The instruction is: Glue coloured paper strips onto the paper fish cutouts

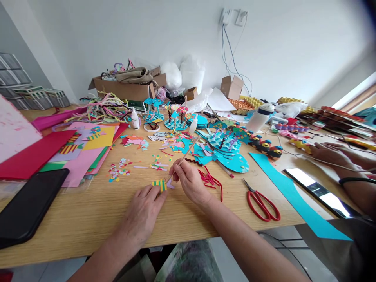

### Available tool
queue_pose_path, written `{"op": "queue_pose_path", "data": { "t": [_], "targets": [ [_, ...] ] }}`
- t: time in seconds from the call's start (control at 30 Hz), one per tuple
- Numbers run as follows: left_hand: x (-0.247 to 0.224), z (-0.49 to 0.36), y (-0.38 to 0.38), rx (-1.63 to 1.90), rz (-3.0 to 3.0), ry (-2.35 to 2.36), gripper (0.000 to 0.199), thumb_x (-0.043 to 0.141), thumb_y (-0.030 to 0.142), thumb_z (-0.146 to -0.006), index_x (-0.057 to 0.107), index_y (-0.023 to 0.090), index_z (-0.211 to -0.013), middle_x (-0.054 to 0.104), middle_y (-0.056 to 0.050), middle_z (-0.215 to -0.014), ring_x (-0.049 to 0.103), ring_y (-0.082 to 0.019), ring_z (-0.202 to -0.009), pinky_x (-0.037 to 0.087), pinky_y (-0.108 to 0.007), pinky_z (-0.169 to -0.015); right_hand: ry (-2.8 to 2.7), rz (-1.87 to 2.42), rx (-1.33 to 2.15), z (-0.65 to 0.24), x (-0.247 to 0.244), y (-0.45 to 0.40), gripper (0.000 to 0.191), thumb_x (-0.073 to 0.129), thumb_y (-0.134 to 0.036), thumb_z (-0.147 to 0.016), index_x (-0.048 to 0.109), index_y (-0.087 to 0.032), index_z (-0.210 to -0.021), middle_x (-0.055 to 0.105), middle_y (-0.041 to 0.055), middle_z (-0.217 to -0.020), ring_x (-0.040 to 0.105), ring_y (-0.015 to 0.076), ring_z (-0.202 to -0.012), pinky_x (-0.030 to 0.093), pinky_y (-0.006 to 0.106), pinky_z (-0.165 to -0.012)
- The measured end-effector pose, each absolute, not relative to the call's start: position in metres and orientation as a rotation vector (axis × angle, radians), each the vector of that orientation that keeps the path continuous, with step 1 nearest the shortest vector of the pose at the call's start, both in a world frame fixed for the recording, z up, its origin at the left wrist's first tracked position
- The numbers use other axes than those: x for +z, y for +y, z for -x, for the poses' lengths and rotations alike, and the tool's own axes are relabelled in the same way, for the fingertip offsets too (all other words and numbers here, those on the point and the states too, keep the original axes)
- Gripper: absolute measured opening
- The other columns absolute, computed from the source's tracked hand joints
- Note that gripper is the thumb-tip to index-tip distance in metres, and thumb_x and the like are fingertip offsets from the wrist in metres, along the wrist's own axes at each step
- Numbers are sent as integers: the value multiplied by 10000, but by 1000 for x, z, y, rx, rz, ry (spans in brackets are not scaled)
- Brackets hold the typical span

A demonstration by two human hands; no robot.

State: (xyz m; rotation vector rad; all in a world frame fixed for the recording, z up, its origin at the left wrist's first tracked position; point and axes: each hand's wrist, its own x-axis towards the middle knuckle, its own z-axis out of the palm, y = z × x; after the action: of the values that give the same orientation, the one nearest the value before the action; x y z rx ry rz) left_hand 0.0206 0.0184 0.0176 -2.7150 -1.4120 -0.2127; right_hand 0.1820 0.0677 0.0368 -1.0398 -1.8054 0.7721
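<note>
While my left grip (143, 206) holds the yellow-and-green striped paper piece (159, 185), my right grip (190, 181) pinches the slim tan stick (189, 150); keep tip pressure light

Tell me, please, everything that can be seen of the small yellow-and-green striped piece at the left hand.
The striped piece looks like paper, with alternating yellow and green bands. It is low over or on the wooden table. The left hand covers its near side, so its full outline is hidden. At its right end are a small purple piece and the tip of the thin stick in the right hand; contact there is unclear.
</note>
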Motion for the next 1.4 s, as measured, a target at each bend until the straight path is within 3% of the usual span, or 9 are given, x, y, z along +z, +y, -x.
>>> {"op": "queue_pose_path", "data": {
  "t": [0.47,1.17,1.4],
  "targets": [
    [17,-23,18,-192,2683,-1415,328,475,95,-813,543,192,-1118,569,-78,-1016,510,-238,-951,459,-381,-773,-1808,1049,794,-180,36,75,287,305,-322,-900,482,-178,-726,498,-20,-594,490,80,-525,381,187,-495],
    [13,-21,18,-227,2692,-1421,360,454,101,-819,523,244,-1142,555,-60,-1013,500,-230,-951,451,-375,-753,-1832,1046,772,-182,44,71,276,311,-291,-896,490,-174,-721,496,-22,-594,488,78,-522,371,190,-500],
    [18,-22,18,-200,2702,-1416,353,462,84,-812,535,207,-1134,564,-73,-1007,504,-236,-951,455,-379,-762,-1820,1079,732,-181,39,75,260,312,-289,-896,474,-181,-724,506,-20,-612,483,77,-531,369,189,-508]
  ]
}}
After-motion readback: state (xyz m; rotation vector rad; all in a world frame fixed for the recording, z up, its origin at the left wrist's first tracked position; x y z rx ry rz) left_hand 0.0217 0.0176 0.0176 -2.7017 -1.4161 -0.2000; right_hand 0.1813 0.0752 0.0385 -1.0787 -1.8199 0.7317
